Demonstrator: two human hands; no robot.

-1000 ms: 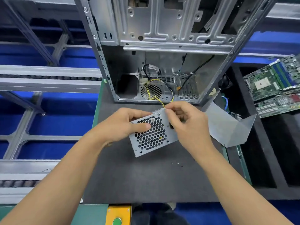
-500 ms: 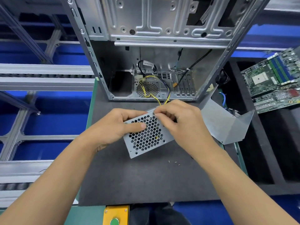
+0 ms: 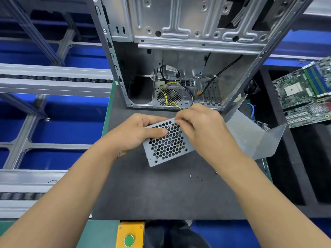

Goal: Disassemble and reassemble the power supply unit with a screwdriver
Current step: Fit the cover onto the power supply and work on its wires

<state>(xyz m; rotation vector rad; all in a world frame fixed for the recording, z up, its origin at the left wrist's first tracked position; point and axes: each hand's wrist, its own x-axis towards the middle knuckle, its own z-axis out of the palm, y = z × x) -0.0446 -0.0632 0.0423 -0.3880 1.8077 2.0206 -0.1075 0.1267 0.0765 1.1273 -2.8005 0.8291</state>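
1. The PSU (image 3: 167, 143) sits tilted just above the bench (image 3: 161, 194), in front of the open case (image 3: 179, 51), its honeycomb grille facing up.
2. The left hand (image 3: 136, 135) holds the PSU by its left edge: thumb flat across the grille, the other fingers curled behind. That grip is closed on the box.
3. The right hand (image 3: 198, 126) pinches at the top corner of the grille. What sits between the fingertips is too small to tell; it may be a screw, but no screwdriver is in view.
4. Yellow wires (image 3: 170, 102) run from behind the right hand into the case, so the PSU looks tethered.
5. Handling, as a judgement: a stiff sheet-metal box, probably fairly heavy for its size, with smooth faces and sharp edges. Best held by opposite side walls or by thumb on the grille. The grille is thin and could dent under hard pressure.
6. Pulling away from the case would strain the wires.
7. 4 loose screws (image 3: 197, 177) lie on the bench nearby and could roll.
8. A bent metal cover (image 3: 254, 138) rests to the right.
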